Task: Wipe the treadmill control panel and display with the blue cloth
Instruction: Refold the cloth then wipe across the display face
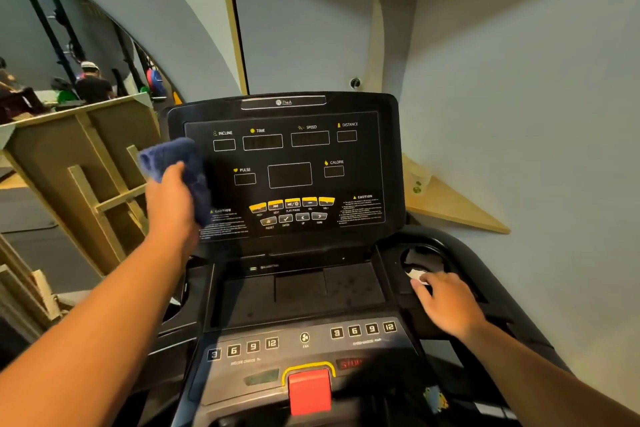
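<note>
Head view: looking down over both forearms onto the treadmill console.
Left hand (171,196): gripping the blue cloth (176,163) bunched in a closed fist, the cloth folding over the top and the display side of the fingers.
Blue cloth position: pressing against, or sitting just off, the left edge of the display (287,173), level with the INCLINE and PULSE windows; contact is hard to confirm from this angle.
Key relation: nearly all of the unwiped display is lying to the right of the cloth, so the stroke looks set to be running rightward along the long horizontal axis of the display.
Control panel (301,343): sitting below and nearer to the person, with the numbered buttons and the red stop tab (309,390); well apart from the cloth.
Right hand (446,302): resting palm down, fingers loosely spread, at the rim of the right cup holder (424,260), touching a small white scrap (417,276); holding nothing that is showing clearly.
Nearer hand: the left one is already at the display; the right one is lying closer to the control panel but carrying no cloth.
</note>
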